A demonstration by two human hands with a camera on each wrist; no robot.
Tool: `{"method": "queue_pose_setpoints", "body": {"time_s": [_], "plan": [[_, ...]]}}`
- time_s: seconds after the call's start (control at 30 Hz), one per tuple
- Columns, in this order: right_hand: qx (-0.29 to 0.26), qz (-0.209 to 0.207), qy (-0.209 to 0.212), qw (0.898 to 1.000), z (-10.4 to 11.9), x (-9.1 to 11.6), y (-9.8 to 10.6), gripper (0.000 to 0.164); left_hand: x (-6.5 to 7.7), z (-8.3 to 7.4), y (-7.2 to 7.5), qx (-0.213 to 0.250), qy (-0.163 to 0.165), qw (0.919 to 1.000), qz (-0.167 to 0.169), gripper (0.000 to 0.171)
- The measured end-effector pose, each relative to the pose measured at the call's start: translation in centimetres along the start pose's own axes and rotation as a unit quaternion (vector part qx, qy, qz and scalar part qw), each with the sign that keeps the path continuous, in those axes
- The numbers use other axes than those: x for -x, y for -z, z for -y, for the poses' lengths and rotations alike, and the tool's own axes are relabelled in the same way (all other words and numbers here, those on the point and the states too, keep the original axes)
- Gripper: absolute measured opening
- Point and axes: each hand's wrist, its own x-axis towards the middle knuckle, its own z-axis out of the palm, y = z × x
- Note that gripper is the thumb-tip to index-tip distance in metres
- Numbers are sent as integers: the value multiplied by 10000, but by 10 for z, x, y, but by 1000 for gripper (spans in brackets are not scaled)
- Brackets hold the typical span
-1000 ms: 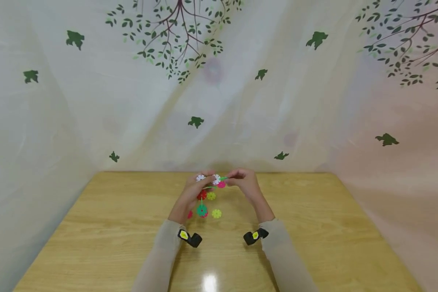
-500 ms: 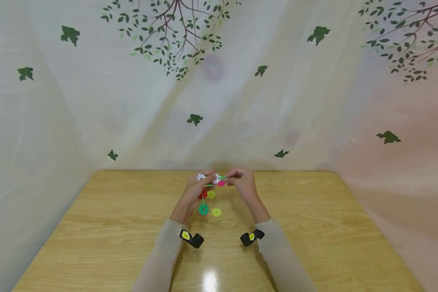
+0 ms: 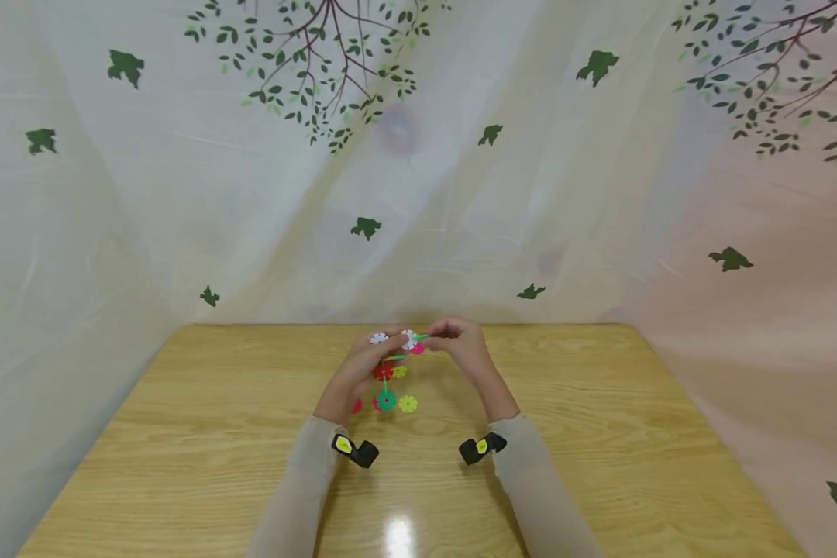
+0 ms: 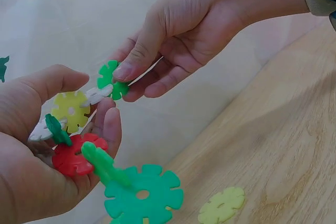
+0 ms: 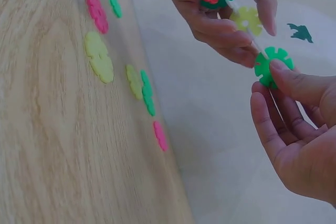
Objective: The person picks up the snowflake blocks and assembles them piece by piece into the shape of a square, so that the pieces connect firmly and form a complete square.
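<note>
The right hand (image 4: 178, 35) is pinching a green disc (image 4: 106, 77) against a white disc (image 4: 99, 95) — I can't tell if it is slotting in — at one end of a chain (image 4: 65, 159) that the left hand (image 4: 31, 166) is gripping, above the table (image 5: 47, 129). The chain is already linking several colours, so the job is looking partly done; loose discs (image 5: 98, 59), pink, yellow and green, are lying straight on the table, uncontained.
</note>
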Motion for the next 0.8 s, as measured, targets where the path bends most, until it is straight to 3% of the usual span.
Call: {"method": "queue_pose_setpoints", "body": {"time_s": [0.17,0.47,0.67,0.8], "plan": [[126,65,37,9999,0,0,-5,19,1,1,2,-127,201,9992,-306,40],[93,341,-33,9994,0,0,-8,23,3,1,5,-310,254,9968,-697,38],[448,768,-313,9955,2,1,-1,30,3,-4,9,-257,207,9965,-765,37],[956,1320,-568,9850,0,0,4,33,3,-8,12,-179,147,9966,-791,40]]}}
